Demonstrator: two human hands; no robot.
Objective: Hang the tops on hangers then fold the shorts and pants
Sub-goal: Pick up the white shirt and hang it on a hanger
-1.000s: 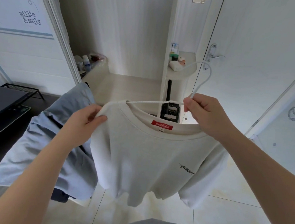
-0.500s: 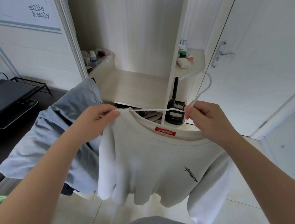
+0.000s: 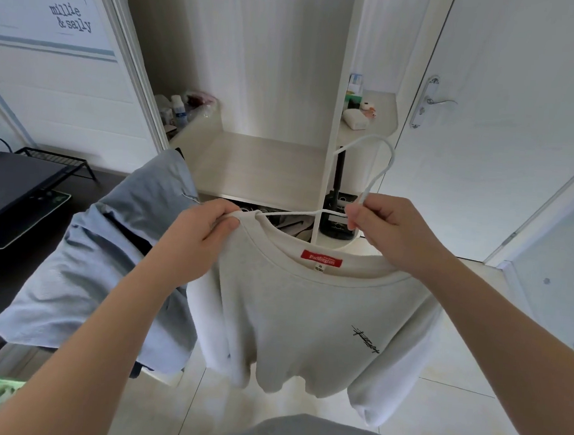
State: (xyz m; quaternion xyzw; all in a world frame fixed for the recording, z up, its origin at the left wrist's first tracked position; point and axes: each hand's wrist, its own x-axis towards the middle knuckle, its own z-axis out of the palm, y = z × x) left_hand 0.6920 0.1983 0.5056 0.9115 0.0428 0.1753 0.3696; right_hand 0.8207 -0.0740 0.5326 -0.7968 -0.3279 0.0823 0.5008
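A pale grey sweatshirt with a red neck label hangs in front of me on a thin white hanger. My right hand grips the hanger at the base of its hook, above the collar. My left hand pinches the sweatshirt's left shoulder, where the hanger's arm enters the neck opening. The hanger's right arm is hidden inside the garment. A light blue garment lies draped over the bed edge to the left, partly behind my left forearm.
An open wardrobe with a bare wooden shelf stands ahead. A rounded side shelf holds small items. A white door with a handle is on the right. A dark desk sits left. Tiled floor lies below.
The sweatshirt and both hands have risen slightly and come closer to the wardrobe. My left hand has slid from the sleeve side up to the shoulder beside the collar.
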